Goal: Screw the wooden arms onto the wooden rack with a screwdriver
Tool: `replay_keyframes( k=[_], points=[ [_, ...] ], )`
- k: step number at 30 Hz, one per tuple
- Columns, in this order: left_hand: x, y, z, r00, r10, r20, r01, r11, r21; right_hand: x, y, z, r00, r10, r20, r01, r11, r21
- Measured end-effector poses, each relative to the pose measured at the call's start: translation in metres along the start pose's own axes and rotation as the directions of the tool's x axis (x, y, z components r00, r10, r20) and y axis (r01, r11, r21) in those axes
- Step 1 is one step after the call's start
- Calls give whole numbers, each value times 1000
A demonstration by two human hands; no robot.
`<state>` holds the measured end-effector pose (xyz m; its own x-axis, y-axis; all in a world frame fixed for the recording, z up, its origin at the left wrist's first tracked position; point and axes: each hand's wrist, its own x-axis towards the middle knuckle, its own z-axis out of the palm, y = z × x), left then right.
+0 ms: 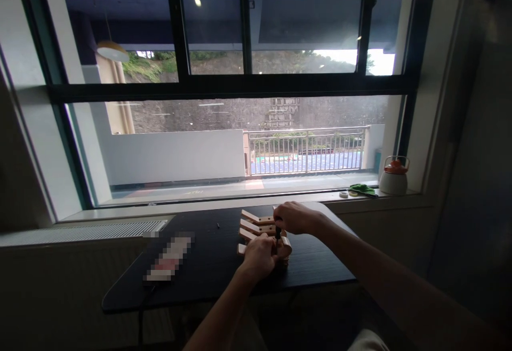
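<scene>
A small wooden assembly (pixel 285 249) rests on a dark table (pixel 208 276), with several loose wooden pieces (pixel 256 223) lying just behind it. My left hand (pixel 258 255) is closed on the near side of the assembly and steadies it. My right hand (pixel 294 217) is closed round the top of a thin dark tool (pixel 277 233), which stands upright with its tip down on the assembly. Parts of the assembly are hidden behind my left hand.
A blurred flat object (pixel 170 257) lies on the table's left half, and a tiny dark bit (pixel 218 225) sits near the far edge. On the windowsill at right stand a white and orange kettle (pixel 394 176) and a green item (pixel 362 189). A large window fills the wall.
</scene>
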<state>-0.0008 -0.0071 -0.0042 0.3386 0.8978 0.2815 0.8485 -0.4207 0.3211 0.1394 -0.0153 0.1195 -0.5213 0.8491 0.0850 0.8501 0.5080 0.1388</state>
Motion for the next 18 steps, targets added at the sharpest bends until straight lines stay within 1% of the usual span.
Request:
replay_keyframes(
  k=[5,9,12,18],
  points=[
    [0,2,-2,1000,-19,11,19,1000,7,-1,-3,0,999,30,-20,-31,999,-21],
    [0,3,-2,1000,-17,15,17,1000,-17,-2,-3,-7,999,45,9,-45,999,-28],
    [0,2,-1,1000,-16,21,16,1000,-11,-3,-2,-9,999,29,22,-29,999,-21],
    [0,4,-5,999,4,43,-6,999,33,-1,-2,-3,1000,-9,13,9,1000,-21]
  ],
)
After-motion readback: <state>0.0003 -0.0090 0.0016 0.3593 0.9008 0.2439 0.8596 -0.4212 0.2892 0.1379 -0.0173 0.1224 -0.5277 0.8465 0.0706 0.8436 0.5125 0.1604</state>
